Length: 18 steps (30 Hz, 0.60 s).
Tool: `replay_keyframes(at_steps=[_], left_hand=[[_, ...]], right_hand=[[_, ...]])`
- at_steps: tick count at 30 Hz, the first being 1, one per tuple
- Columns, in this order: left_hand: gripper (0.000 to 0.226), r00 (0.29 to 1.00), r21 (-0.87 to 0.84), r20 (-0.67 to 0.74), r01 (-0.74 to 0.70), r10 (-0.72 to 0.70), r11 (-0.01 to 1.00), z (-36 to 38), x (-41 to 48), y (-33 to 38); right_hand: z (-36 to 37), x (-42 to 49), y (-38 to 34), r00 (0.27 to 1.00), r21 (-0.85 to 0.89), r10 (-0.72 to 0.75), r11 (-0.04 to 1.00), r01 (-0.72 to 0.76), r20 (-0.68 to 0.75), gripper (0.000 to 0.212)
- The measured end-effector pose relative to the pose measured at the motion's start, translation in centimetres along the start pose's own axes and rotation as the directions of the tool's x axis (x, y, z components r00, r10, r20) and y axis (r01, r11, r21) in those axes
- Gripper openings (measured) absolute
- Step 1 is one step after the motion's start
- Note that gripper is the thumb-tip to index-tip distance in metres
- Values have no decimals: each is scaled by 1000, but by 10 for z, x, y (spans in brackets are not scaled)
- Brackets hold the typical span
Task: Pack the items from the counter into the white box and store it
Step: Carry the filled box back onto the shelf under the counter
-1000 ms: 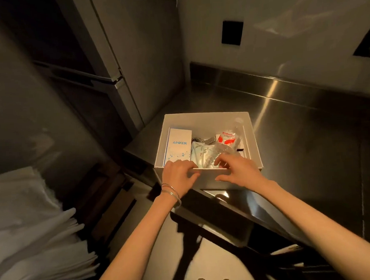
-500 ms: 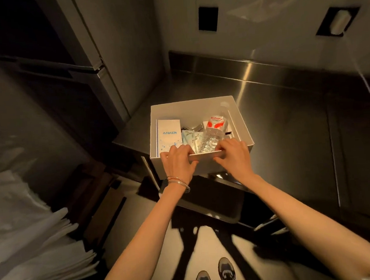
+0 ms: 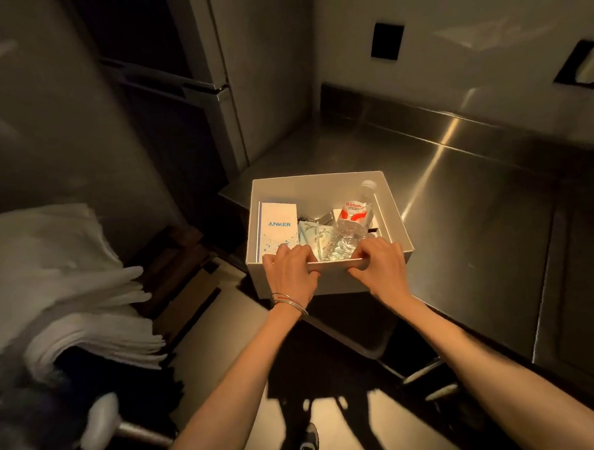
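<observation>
- I gripped the open white cardboard box (image 3: 321,188) by its near wall alone. My left hand (image 3: 290,274) and right hand (image 3: 381,268) were close together there, fingers (image 3: 283,253) curled over the rim into the box and thumbs pressed on the outside.
- The box was at the near left corner of the brushed steel tabletop (image 3: 479,213), with its near side out past the edge, over the pale floor (image 3: 225,319). I could not tell whether its base rested on the steel or hung from my grip.
- I judged the thin wall to be the weak point. With all the load on one side, the cardboard could bow or crease, and the far end would dip.
- The clear plastic water bottle with the red label (image 3: 349,228) lay loose on its side, leaning toward the far right corner. A tilt could send it rolling, and the shifting weight could twist the box in my grip.
- The white and blue ANKER carton (image 3: 277,226) and the pale blue packets (image 3: 312,236) were just under my fingers. If the box tipped toward me, they could slide against my knuckles or spill over the rim.
- No hand was under the base, so a slip at the rim would probably drop the box to the floor.
- The stack of folded white cloths (image 3: 66,291) was close on my left, and a wide swing that way could clip it.
</observation>
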<state>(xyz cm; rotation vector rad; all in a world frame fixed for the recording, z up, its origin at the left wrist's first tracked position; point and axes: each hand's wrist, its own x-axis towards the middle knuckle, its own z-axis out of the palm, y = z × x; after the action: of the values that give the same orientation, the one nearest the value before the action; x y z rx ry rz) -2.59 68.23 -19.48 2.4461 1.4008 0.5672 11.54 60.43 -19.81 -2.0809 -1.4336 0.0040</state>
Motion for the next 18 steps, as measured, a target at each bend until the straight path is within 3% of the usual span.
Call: replay_keyframes(at_steps=[12,18], left_hand=[[8,948,6,-114,299,-296,954,-53,-122,-20],[11,955,100,-101,288,-278,952,-73,-143,-56]], right_hand=[[-4,-65,-54,930,146,-357,928,342,89,22],[32,-82,-87,947,273,-270,937,217,175,20]])
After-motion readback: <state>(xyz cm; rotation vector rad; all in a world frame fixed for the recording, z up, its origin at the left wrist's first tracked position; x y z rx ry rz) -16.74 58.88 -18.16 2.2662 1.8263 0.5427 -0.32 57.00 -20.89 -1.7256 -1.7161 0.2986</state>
